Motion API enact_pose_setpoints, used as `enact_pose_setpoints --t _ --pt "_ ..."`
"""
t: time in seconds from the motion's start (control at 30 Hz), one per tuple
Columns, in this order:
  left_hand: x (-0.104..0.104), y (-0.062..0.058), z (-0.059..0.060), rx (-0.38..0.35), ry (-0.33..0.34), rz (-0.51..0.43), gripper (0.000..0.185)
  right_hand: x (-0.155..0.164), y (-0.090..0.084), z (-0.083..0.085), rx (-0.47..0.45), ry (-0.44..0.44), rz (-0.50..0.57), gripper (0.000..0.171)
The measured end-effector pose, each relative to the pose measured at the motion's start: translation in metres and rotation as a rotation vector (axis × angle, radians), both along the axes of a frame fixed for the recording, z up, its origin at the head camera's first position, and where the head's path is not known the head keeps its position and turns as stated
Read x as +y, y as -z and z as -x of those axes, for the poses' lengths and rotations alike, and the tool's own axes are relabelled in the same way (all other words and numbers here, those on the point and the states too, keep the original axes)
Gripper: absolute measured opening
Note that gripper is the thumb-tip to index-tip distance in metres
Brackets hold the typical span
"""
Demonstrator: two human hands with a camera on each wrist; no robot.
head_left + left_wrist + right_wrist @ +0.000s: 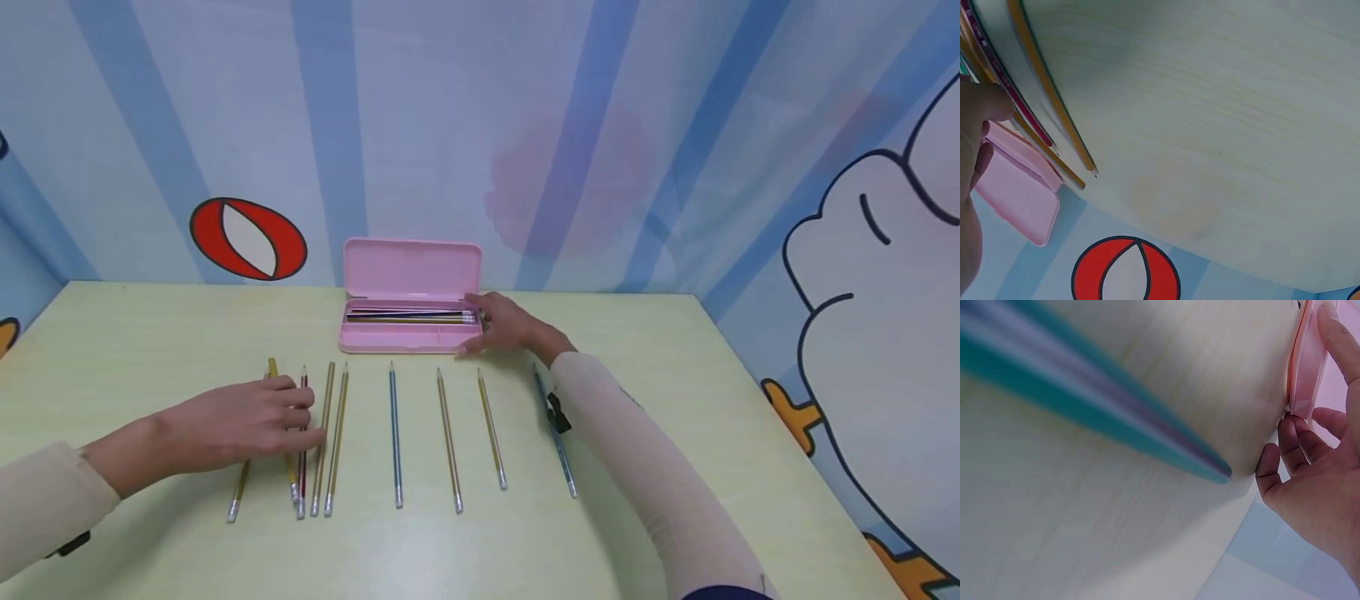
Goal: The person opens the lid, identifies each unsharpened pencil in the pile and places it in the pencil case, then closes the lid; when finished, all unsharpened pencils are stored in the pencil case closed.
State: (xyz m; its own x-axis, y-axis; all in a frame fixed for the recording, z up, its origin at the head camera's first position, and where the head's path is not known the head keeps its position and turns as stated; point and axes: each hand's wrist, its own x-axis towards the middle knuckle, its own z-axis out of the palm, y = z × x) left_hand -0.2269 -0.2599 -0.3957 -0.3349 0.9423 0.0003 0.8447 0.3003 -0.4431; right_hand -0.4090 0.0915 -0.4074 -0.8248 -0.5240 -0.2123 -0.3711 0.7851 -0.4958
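Pink pencil case point(411, 329): lid up, at the table's point(675, 400) far middle, several pencils in its rear tray; your right hand point(504, 325) rests loosely spread fingers against its right end. Red pencil point(302, 433): in the left cluster, under your left hand's point(240, 421) straight, close-set fingers point(296, 398). Separate 1 pencil cleanly before lifting; 4 more point(448, 440) lie spaced between.
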Motion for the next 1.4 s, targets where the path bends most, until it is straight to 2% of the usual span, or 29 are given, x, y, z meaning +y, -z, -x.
enact_pose_setpoints --t 0.17,0.27,0.43,0.57,0.7,0.87,1.07,1.2,1.4 --pt "0.003 -0.012 -0.002 -0.010 -0.003 -0.066 0.056 0.000 -0.001 0.000 0.001 0.012 0.002 0.102" --pt "0.005 -0.020 -0.001 -0.053 -0.040 -0.173 0.057 -0.001 -0.001 0.000 -0.008 0.018 0.011 0.102" --pt "0.010 -0.032 0.006 -0.170 -0.106 -0.413 0.060 -0.002 0.000 0.000 -0.019 0.030 0.016 0.102" --pt "0.012 -0.038 0.012 -0.241 -0.124 -0.548 0.063 -0.002 0.000 0.000 -0.017 0.018 0.025 0.102" --pt "0.012 -0.040 0.016 -0.313 -0.185 -0.613 0.060 -0.002 -0.002 -0.001 -0.012 -0.009 0.031 0.102" --pt "0.014 -0.044 0.024 -0.455 -0.274 -0.689 0.056 -0.001 0.000 -0.001 -0.011 -0.015 0.033 0.103" --pt "0.021 -0.046 0.043 -0.717 -0.405 -0.778 0.055 0.001 0.005 -0.002 -0.024 0.002 0.057 0.103" --pt "0.027 -0.044 0.057 -0.836 -0.482 -0.779 0.054 0.003 0.010 -0.002 -0.043 0.025 0.050 0.104" --pt "0.042 -0.043 0.083 -0.967 -0.493 -0.730 0.053 0.005 0.014 -0.001 -0.019 0.022 0.042 0.103"
